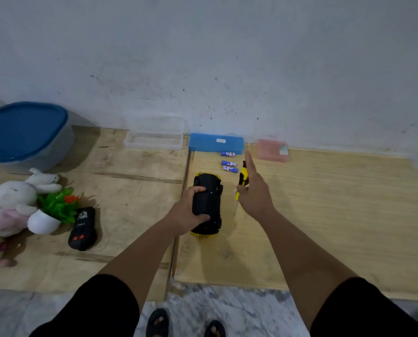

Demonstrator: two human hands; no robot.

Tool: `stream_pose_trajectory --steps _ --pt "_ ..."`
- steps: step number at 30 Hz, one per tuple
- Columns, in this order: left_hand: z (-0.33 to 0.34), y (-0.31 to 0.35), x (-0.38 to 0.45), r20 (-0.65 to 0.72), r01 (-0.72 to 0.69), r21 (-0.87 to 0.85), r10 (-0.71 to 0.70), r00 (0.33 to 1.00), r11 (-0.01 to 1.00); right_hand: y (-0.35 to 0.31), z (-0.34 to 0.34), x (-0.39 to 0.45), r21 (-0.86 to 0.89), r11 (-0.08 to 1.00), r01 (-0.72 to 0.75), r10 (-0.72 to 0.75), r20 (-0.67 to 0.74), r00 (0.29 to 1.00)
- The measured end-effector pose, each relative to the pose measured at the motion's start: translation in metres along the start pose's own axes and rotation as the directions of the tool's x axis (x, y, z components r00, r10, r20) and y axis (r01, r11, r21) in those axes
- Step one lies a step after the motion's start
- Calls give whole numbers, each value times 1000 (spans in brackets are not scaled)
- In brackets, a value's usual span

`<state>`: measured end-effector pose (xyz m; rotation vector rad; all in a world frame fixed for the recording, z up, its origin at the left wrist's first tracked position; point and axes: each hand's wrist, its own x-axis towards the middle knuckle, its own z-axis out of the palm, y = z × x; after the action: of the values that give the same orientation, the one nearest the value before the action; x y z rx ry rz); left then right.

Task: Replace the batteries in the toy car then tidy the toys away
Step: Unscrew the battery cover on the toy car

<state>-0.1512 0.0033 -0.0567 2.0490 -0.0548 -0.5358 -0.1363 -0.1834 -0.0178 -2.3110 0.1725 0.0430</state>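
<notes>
- The toy car (209, 205) lies belly-up on the wooden worktop (324, 215), near the middle of the view, its black underside facing the camera and yellow bodywork showing at both ends.
- The left hand (191, 211) clamps the car from its nine o'clock side, fingers wrapped over the chassis and thumb across the near part, pinning it to the worktop.
- The right hand (254, 193) hovers at the car's three o'clock with its grip spread, index finger stretched towards twelve o'clock; it appears to hold nothing.
- A yellow-and-black screwdriver (241, 182) lies just under and beside that hand; whether the fingers touch it cannot be told.
- Three batteries (229, 164) lie at the car's twelve o'clock, in front of a blue case (216, 143) by the wall.
- Judged step: the opening of the battery compartment is starting. The next move likely calls for closing the right hand on the screwdriver and seating its tip in the cover screw while the left keeps the car steady.
- Hard to make out: the battery cover and its screw are lost in the dark underside and behind the left hand; the screwdriver's tip is faint.
- At nine o'clock, a plush rabbit (20, 190), a small potted plant (49, 215) and a black remote (82, 228) await tidying; a blue-lidded tub (25, 132) is cut off by the left edge.
</notes>
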Motion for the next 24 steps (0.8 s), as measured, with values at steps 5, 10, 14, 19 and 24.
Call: stream_pose_trajectory --steps 5,10,14,19,24 --pt "-6 17 0 -12 -2 -13 1 1000 1000 -31 -17 14 349 937 23 34 -156 987" --pt "-10 23 -2 -5 -14 -1 14 1000 1000 -43 -14 13 468 883 28 87 -223 971" --pt "-11 22 -6 -1 -20 -16 20 1000 1000 -47 -5 9 451 892 26 98 -250 963" --pt "-14 19 -8 -3 -22 -36 21 1000 999 -49 2 5 400 916 26 81 -249 965" --pt "-14 20 -8 -2 -23 -41 23 1000 999 -50 2 5 387 922 18 87 -251 964"
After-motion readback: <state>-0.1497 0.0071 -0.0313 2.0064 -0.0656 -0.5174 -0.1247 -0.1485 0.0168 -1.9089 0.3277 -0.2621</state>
